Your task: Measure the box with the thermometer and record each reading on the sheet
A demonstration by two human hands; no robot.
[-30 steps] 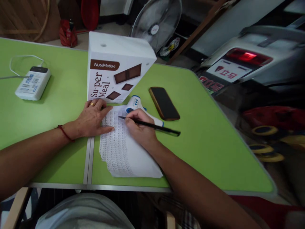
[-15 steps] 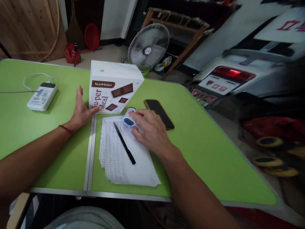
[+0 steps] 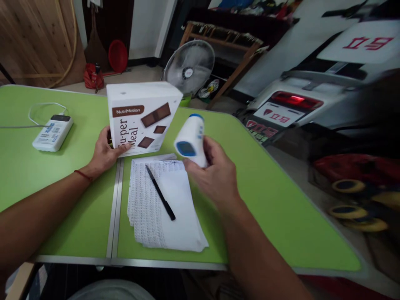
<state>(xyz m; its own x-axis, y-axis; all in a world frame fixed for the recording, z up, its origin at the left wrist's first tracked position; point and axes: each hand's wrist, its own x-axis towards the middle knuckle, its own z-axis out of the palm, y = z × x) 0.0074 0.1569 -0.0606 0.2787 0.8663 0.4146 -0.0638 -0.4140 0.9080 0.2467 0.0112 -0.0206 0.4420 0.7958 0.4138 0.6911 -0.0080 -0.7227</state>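
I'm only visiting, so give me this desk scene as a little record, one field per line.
Left hand: thumb on the front of the white box, at its lower left
Right hand: holds a white-and-blue handheld device
Papers: covered partly in writing, on the green table
Black pen: lies across the papers
Beyond the table: a fan

Right of my right hand: bare green tabletop, wide lane to the table edge. Left of that grip: white box walls me off, left hand on its lower corner; only a narrow gap shows between box and thermometer. Nearer me: papers, pen on top, both low. Left of my left grip: bare strip, then power bank and cable loop.
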